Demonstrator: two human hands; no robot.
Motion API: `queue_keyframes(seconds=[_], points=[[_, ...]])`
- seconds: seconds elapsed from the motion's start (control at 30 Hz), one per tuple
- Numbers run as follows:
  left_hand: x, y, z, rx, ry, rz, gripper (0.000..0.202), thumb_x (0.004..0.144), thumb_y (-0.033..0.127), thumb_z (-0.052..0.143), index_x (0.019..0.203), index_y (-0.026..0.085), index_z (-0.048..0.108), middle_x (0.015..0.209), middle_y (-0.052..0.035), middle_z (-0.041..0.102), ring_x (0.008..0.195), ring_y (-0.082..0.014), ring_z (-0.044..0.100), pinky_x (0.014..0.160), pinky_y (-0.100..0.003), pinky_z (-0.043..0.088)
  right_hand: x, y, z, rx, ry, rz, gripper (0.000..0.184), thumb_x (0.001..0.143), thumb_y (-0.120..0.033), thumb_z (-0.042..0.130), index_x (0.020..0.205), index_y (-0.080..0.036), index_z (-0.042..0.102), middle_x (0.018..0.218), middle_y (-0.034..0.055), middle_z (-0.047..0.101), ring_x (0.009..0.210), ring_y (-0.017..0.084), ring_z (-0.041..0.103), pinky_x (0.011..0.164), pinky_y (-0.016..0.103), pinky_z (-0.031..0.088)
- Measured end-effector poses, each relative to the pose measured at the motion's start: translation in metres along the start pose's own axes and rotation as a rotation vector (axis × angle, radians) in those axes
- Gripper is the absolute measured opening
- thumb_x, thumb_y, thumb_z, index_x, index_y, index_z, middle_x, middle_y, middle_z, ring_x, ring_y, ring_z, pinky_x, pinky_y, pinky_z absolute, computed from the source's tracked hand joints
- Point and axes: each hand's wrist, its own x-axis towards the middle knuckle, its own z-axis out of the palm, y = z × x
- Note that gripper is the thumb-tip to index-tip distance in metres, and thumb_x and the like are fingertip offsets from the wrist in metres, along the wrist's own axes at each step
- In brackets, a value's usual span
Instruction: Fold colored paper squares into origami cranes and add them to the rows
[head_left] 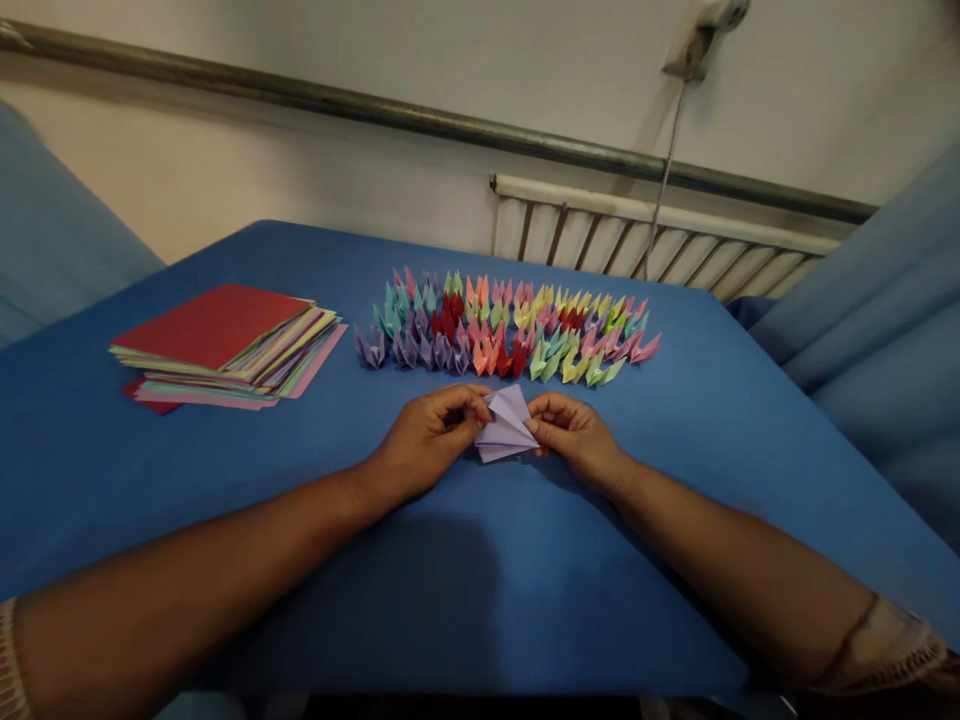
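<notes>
Item under inspection: a lavender folded paper (507, 430) is sitting just in front of the crane rows (487, 350), near the middle of their near side. Whether it is touching the blue cloth (697, 430) is not showing clearly. In this inspector's judgement, the piece is weighing next to nothing; its layered creases are probably lending some stiffness, while single flaps are likely to be bending or tearing under rough pressure. Edges and stacked corners are offering the soundest hold.

Grip: the left hand (439, 428), in front of the crane rows' left half, is pinching the paper's left edge between thumb and fingers. The right hand (576, 438), in front of their right half, is pinching the right corner likewise. Both pinches are leaving no visible gap beyond the paper's thickness. A paper stack (214, 325) is lying left of the crane rows.
</notes>
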Motion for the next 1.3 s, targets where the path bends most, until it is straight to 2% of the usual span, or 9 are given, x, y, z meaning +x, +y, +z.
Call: queue_keyframes(seconds=[0.1,0.2,0.27,0.43,0.6,0.77,0.87,1.07,1.3], points=[[0.0007,-0.0006,-0.0015,0.065,-0.075,-0.001,0.025,0.082,0.021,0.059,0.104,0.019,0.07,0.108,-0.0056,0.069,0.096,-0.0189,0.064,0.085,-0.032,0.051,-0.0008,0.0008,0.0005,-0.003,-0.017,-0.002,0.028,0.074,-0.042,0.078,0.082,-0.02,0.064,0.066,-0.0043,0.06,0.049,0.007,0.052,0.048,0.02,0.046],[0.0007,-0.0007,-0.0016,0.011,-0.134,-0.104,0.039,0.082,0.023,0.06,0.12,0.019,0.066,0.109,-0.0053,0.07,0.089,-0.0183,0.065,0.079,-0.031,0.052,-0.0021,0.0014,0.002,-0.011,-0.05,-0.007,0.029,0.074,-0.044,0.077,0.083,-0.02,0.063,0.07,-0.0036,0.062,0.053,0.007,0.054,0.05,0.02,0.047],[0.0007,-0.0007,-0.0007,-0.055,-0.138,-0.167,0.042,0.081,0.026,0.061,0.122,0.018,0.065,0.109,-0.0063,0.071,0.086,-0.0185,0.066,0.076,-0.031,0.052,-0.0028,0.0016,0.0037,-0.016,-0.085,-0.015,0.03,0.074,-0.044,0.077,0.084,-0.02,0.063,0.071,-0.0036,0.062,0.055,0.008,0.055,0.052,0.021,0.048],[0.0003,0.0003,0.003,-0.185,-0.135,-0.252,0.054,0.075,0.028,0.07,0.126,0.015,0.062,0.111,-0.0081,0.07,0.093,-0.0207,0.066,0.083,-0.034,0.052,-0.0045,0.0001,0.0077,-0.052,-0.119,-0.043,0.036,0.07,-0.043,0.081,0.089,-0.02,0.06,0.076,-0.0035,0.063,0.064,0.01,0.059,0.063,0.023,0.05],[-0.0002,0.0008,0.0054,-0.305,-0.167,-0.305,0.073,0.07,0.028,0.076,0.137,0.014,0.05,0.107,-0.0085,0.07,0.092,-0.0201,0.066,0.082,-0.034,0.053,-0.0072,-0.004,0.0051,-0.147,-0.095,-0.039,0.037,0.077,-0.049,0.074,0.092,-0.019,0.06,0.074,-0.0025,0.061,0.061,0.01,0.057,0.059,0.024,0.049],[0.0004,-0.0007,0.0049,-0.327,-0.13,-0.303,0.072,0.072,0.028,0.075,0.138,0.014,0.049,0.101,-0.0069,0.07,0.082,-0.0172,0.065,0.075,-0.031,0.052,-0.0097,-0.008,0.0028,-0.123,-0.166,-0.07,0.034,0.086,-0.051,0.064,0.095,-0.018,0.06,0.074,0.0004,0.062,0.064,0.012,0.06,0.059,0.026,0.048],[0.0004,-0.002,0.0045,-0.335,-0.126,-0.304,0.072,0.072,0.027,0.075,0.139,0.015,0.049,0.098,-0.0056,0.07,0.079,-0.0163,0.064,0.073,-0.03,0.052,-0.0092,-0.0081,0.0034,-0.115,-0.158,-0.066,0.032,0.085,-0.048,0.066,0.093,-0.018,0.06,0.074,-0.0005,0.061,0.063,0.012,0.059,0.06,0.026,0.049],[0.0009,-0.0022,0.0043,-0.405,-0.107,-0.324,0.069,0.073,0.028,0.076,0.136,0.013,0.052,0.102,-0.0064,0.07,0.087,-0.0167,0.064,0.08,-0.029,0.051,-0.0071,-0.0049,0.0035,-0.087,-0.152,-0.042,0.027,0.086,-0.043,0.067,0.095,-0.018,0.06,0.074,-0.0011,0.061,0.062,0.011,0.06,0.061,0.026,0.05],[0.0015,-0.0032,0.005,-0.499,-0.087,-0.361,0.07,0.071,0.028,0.079,0.135,0.015,0.053,0.102,-0.007,0.07,0.079,-0.0156,0.065,0.071,-0.027,0.052,-0.0059,-0.0003,0.0069,-0.008,-0.138,-0.073,0.025,0.081,-0.036,0.074,0.095,-0.021,0.062,0.077,-0.0024,0.061,0.06,0.009,0.056,0.059,0.024,0.05]])
